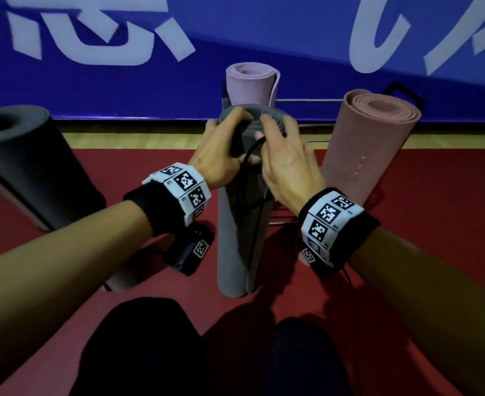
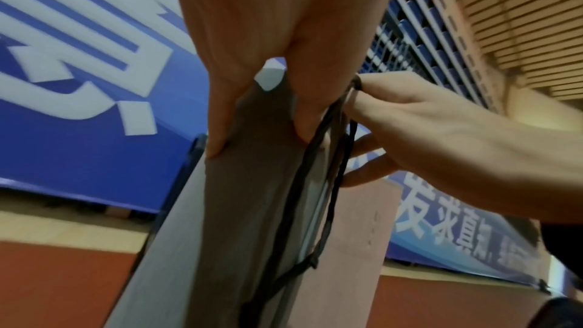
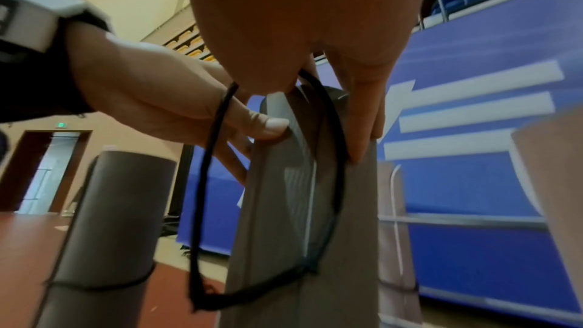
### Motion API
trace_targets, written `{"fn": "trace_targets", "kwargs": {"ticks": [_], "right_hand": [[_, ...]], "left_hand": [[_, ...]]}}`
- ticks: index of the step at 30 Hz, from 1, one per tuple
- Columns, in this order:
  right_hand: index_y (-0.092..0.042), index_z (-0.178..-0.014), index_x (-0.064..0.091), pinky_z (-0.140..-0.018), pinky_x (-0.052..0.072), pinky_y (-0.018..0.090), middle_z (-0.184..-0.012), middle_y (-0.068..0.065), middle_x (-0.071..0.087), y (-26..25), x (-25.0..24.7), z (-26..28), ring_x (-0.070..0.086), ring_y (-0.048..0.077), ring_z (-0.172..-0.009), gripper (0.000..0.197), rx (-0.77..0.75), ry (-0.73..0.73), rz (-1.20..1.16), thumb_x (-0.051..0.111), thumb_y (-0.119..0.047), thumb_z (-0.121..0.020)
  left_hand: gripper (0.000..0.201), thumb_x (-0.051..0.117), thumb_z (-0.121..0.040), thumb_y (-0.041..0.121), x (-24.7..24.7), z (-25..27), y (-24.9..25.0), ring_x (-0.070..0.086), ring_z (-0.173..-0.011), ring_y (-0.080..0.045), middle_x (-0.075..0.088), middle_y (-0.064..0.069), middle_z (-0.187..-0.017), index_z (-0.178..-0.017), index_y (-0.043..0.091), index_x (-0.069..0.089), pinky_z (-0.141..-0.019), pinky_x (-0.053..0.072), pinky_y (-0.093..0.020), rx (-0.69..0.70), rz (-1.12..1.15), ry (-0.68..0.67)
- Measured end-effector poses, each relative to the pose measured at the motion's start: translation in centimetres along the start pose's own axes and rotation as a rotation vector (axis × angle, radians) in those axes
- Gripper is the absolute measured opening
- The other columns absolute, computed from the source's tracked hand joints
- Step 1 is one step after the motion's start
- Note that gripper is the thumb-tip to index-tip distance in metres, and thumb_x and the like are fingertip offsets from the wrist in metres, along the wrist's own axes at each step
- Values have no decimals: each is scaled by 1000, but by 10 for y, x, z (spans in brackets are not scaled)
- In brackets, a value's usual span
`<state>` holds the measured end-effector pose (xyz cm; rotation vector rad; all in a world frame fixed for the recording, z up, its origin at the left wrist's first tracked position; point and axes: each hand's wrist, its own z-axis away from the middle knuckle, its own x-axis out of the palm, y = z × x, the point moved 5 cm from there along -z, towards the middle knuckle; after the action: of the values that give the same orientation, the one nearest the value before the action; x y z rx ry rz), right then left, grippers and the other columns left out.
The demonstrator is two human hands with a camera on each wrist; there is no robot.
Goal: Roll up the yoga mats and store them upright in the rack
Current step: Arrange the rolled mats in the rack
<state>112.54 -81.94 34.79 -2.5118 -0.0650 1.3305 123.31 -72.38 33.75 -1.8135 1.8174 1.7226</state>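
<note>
A rolled grey mat (image 1: 235,224) stands upright on the red floor in front of me. My left hand (image 1: 227,138) grips its top from the left, thumb pressed on the roll's side (image 3: 274,126). My right hand (image 1: 278,144) lies over the top from the right and holds a black elastic band (image 1: 251,151). The band (image 3: 205,183) hangs as a loose loop around the mat's upper part, hooked at my right thumb (image 2: 362,84). Behind stands a rolled mauve mat (image 1: 249,84), to the right a rolled pink mat (image 1: 369,144), both upright by the rack's wire rail (image 1: 307,100).
A dark grey rolled mat (image 1: 21,155) with a band around it (image 3: 101,286) leans at the left. A blue banner wall (image 1: 292,38) closes the back. My knees in black (image 1: 138,352) are at the bottom edge. Red floor (image 1: 435,224) lies open to the right.
</note>
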Motion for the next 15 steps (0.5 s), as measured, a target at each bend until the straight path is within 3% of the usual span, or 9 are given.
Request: {"fn": "trace_targets", "kwargs": {"ticks": [2,4,7,9,11,13,15], "right_hand": [[-18,-137,45,-70,53,45,-133,16,46,-5,2,7,61,43,-94,40,-16,18,55,38,-29,-99],[-21,-131,49,-58,40,37,-123,14,49,-8,-1,9,61,39,-88,37,-23,22,141,40,-32,-97],[-21,-124,50,-56,31,34,-111,11,47,-11,-9,3,56,31,-73,29,-62,21,190,42,-31,-98],[-21,-123,50,-55,32,34,-109,10,47,-16,-10,0,46,26,-66,27,-99,7,173,42,-30,-99],[-20,-123,51,-54,33,33,-108,9,46,-19,-9,-4,41,23,-63,26,-127,-9,150,42,-30,-101],[-22,-123,52,-53,35,32,-107,7,46,-21,-9,-6,42,21,-61,26,-139,-16,123,42,-32,-102],[-24,-123,51,-53,37,32,-107,6,44,-20,-8,-6,44,21,-62,24,-148,-28,95,43,-33,-102]], "left_hand": [[64,80,-76,35,-1,15,-5,46,-110,-22,53,-10,-123,-128,32,44,-92,42,-30,-58,-17,-16],[63,77,-81,31,-4,28,-9,43,-114,-18,49,-8,-129,-133,33,43,-99,40,-30,-69,-28,-15],[57,65,-87,26,-13,41,-8,42,-130,-17,47,-7,-135,-139,35,43,-113,38,-38,-15,63,-62],[57,59,-90,23,-17,48,-13,40,-136,-15,43,-5,-141,-144,36,42,-118,33,-36,-62,131,-72],[54,52,-90,31,-22,55,-14,38,-137,-13,42,-2,-144,-143,37,46,-119,30,-36,-138,218,-23],[43,42,-94,44,-31,61,-7,35,-138,-8,49,3,-143,-132,34,58,-116,27,-25,-125,262,83],[38,46,-96,52,-42,63,6,32,-138,-4,49,2,-140,-118,29,64,-107,26,-13,-46,126,178]]}}
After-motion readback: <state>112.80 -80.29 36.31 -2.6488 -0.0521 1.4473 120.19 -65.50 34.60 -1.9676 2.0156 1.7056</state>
